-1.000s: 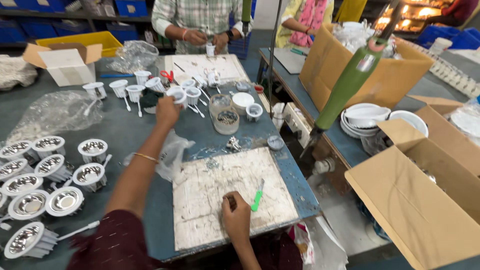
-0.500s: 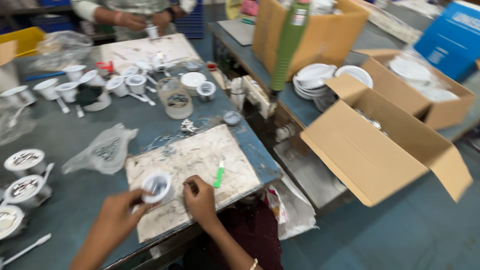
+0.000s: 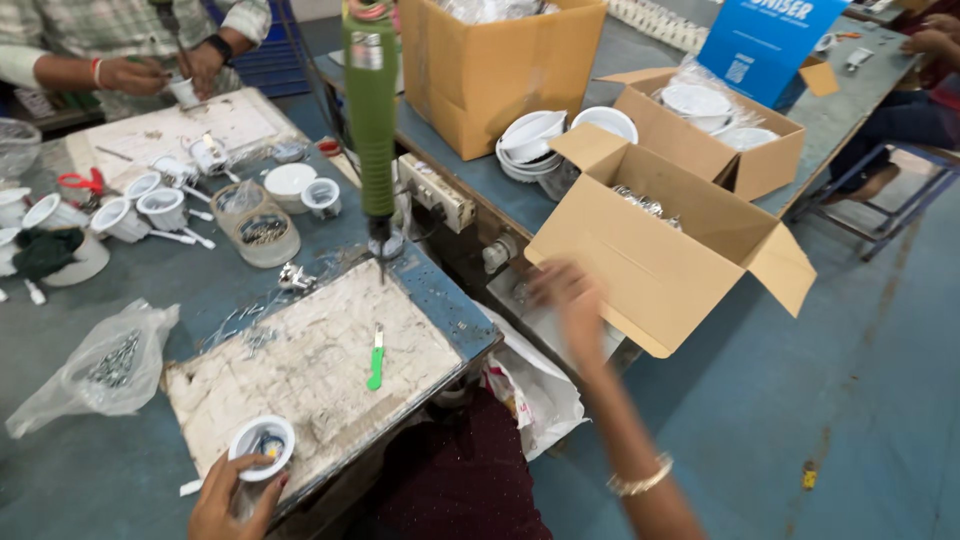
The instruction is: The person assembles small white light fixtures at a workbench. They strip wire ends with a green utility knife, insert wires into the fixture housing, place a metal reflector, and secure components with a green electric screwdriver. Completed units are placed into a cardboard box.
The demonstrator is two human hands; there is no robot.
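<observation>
My left hand (image 3: 232,497) grips a small white lamp housing (image 3: 262,443) upright at the near edge of a worn white work board (image 3: 300,380). My right hand (image 3: 562,292) is stretched out to the right, blurred, fingers apart and holding nothing, just short of an open cardboard box (image 3: 650,262) that holds shiny metal parts. A green-handled tool (image 3: 376,357) lies on the board between my hands. A green electric screwdriver (image 3: 371,110) hangs above the board's far corner.
Several white housings (image 3: 150,208) and a round container of screws (image 3: 264,237) stand at the back left. A plastic bag of parts (image 3: 105,368) lies left. Another person's hands (image 3: 165,70) work across the table. More boxes (image 3: 505,60) and white bowls (image 3: 535,145) sit right.
My left hand has drawn the white housing back to the board's near edge. My right hand left the board and swung right toward the open box. The view turned right.
</observation>
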